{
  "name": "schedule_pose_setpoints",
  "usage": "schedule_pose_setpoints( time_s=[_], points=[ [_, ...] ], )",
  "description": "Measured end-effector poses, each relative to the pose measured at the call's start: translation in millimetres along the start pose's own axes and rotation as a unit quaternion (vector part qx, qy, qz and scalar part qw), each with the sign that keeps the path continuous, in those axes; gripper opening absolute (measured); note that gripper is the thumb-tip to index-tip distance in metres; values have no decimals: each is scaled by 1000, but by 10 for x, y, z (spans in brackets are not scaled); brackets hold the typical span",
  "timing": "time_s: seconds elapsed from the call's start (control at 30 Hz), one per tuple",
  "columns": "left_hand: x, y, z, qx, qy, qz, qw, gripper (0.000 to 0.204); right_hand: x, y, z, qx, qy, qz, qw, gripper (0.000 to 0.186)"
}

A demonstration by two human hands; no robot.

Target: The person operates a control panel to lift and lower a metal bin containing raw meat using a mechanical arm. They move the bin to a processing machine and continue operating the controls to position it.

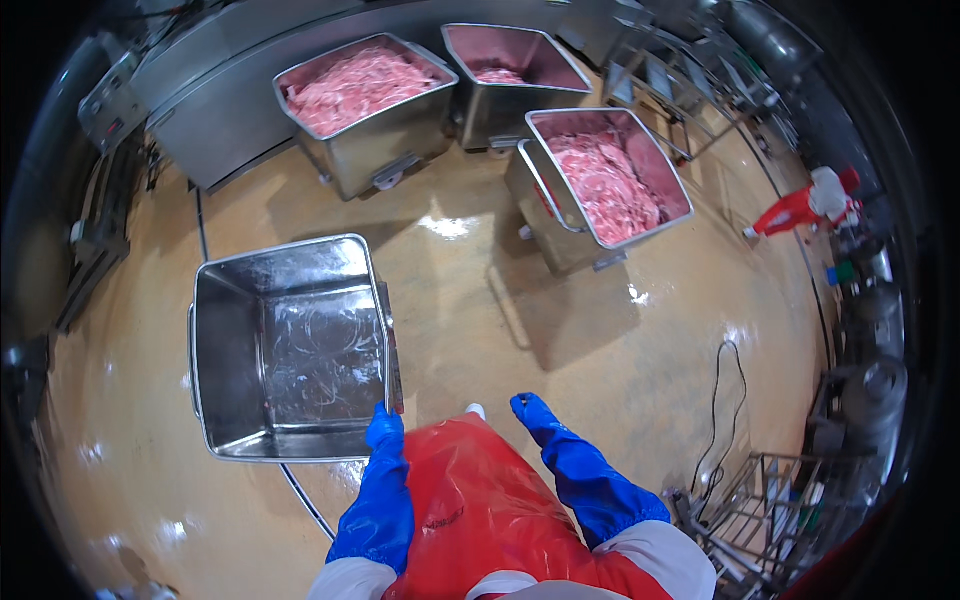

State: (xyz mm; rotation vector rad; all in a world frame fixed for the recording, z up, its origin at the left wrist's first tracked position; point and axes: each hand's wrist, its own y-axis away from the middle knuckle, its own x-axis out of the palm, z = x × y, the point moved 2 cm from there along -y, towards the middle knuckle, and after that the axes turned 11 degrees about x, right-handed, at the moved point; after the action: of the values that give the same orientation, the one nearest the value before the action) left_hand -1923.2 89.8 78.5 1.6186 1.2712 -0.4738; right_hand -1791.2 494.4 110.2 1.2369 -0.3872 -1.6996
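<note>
An empty square steel tub cart (325,345) stands on the floor to my left, its inner walls smeared and wet. My left hand (384,428), in a blue glove, is closed on the cart's near right corner, at the rim. My right hand (531,408), also gloved in blue, is held out over the floor, away from any cart. Its fingers are curled together with a small dark spot at their tips; what they hold, if anything, I cannot make out. A red apron (480,490) covers my front between blue sleeves.
Ahead stand two steel carts full of pink meat (365,85) (605,185) and a third cart (520,65) with less meat inside. A person in red (800,205) is at the far right. A black cable (718,400) lies on the floor near a metal rack (775,510).
</note>
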Motion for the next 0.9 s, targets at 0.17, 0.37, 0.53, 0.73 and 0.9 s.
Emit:
schedule_pose_setpoints(
  time_s=[0.17, 0.37, 0.53, 0.73, 0.9],
  points=[
    [-381, -543, 794, -1, 173, -10, 985, 38, 708, -610, 808, -55, -5, 32, 998, 58],
    [-1115, -1450, 2001, -23, 37, -83, 996, 40, 2204, -932, 1867, -31, 63, 155, 985, 52],
    [-1558, -2176, 2382, -39, 53, -78, 995, 43, 2520, -1154, 2771, -18, 154, 171, 973, 54],
    [-1998, -3422, 3116, -45, 94, -61, 993, 40, 2328, -2070, 3785, 6, 161, 101, 982, 54],
    [-2482, -4376, 4797, -59, 170, -123, 976, 36, 2844, -2056, 4274, -16, 138, 42, 989, 46]
  ],
)
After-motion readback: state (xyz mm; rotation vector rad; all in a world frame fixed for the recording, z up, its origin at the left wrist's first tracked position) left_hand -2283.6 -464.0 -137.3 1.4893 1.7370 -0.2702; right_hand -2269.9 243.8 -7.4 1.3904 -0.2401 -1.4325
